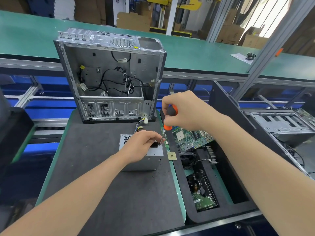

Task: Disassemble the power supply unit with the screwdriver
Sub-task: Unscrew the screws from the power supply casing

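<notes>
Right hand (185, 111) sets screwdriver (171, 116) at edge of power supply unit (144, 162).

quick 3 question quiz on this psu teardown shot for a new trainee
1. True or false: the right hand grips the screwdriver by its orange and black handle.
2. The left hand rests on: A) the hard drive B) the power supply unit C) the motherboard.
3. Fill in: the opened computer case stands upright ___ the power supply unit, seen from the wearer.
Key: 1 true; 2 B; 3 behind.
</notes>
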{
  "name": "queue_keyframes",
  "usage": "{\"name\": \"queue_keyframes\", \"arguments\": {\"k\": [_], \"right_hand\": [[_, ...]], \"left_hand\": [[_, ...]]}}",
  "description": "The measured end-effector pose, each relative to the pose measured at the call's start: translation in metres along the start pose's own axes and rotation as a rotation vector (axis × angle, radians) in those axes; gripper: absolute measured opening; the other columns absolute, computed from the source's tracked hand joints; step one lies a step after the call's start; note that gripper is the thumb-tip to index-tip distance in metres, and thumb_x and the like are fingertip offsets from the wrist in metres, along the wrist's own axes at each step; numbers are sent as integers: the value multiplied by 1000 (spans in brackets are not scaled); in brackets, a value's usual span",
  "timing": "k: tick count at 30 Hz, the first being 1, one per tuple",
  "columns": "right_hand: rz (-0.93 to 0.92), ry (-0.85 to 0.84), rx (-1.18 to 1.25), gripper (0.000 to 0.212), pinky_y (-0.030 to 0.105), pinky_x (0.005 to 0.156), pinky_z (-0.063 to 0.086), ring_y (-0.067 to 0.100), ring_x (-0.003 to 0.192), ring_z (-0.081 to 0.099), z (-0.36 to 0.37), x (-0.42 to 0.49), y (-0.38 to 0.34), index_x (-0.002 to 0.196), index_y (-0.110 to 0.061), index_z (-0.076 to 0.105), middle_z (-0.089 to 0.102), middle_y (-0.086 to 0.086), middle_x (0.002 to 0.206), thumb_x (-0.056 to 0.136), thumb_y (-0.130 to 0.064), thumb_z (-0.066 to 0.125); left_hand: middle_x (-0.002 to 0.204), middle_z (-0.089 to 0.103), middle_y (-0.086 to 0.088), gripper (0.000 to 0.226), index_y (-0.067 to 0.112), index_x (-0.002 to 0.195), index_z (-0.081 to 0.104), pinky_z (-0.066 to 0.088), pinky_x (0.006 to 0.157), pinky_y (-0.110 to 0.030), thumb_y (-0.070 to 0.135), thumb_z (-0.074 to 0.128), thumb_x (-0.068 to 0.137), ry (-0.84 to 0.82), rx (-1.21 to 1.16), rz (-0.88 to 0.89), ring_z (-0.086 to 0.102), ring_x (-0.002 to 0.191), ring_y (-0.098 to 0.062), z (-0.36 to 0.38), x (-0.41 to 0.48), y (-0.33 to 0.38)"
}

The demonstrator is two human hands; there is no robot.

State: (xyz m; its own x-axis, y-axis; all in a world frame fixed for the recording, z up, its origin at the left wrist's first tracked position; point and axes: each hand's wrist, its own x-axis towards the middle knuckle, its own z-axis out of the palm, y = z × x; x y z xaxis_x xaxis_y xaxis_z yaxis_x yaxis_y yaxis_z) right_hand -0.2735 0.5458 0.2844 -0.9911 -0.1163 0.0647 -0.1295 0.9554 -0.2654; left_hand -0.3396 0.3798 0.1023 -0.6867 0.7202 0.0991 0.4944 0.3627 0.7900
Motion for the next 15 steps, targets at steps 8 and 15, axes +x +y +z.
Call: {"name": "queue_keyframes", "arguments": {"k": [8, 15], "right_hand": [[14, -64, -81, 12, 29, 54, 41, 19, 73, 59, 1, 11, -10, 78, -23, 56, 60, -8, 71, 80, -28, 67], [242, -16, -263, 36, 21, 41, 28, 18, 45, 44, 1, 28, -25, 69, -14, 37, 46, 3, 62, 90, -27, 64]], "left_hand": [[88, 72, 11, 19, 47, 100, 72, 45, 67, -19, 30, 64, 99, 38, -55, 18, 56, 75, -3, 2, 0, 12], [82, 76, 13, 19, 27, 94, 77, 49, 65, -14, 10, 69, 97, 33, -203, -3, 63, 66, -5, 12, 8, 21]]}}
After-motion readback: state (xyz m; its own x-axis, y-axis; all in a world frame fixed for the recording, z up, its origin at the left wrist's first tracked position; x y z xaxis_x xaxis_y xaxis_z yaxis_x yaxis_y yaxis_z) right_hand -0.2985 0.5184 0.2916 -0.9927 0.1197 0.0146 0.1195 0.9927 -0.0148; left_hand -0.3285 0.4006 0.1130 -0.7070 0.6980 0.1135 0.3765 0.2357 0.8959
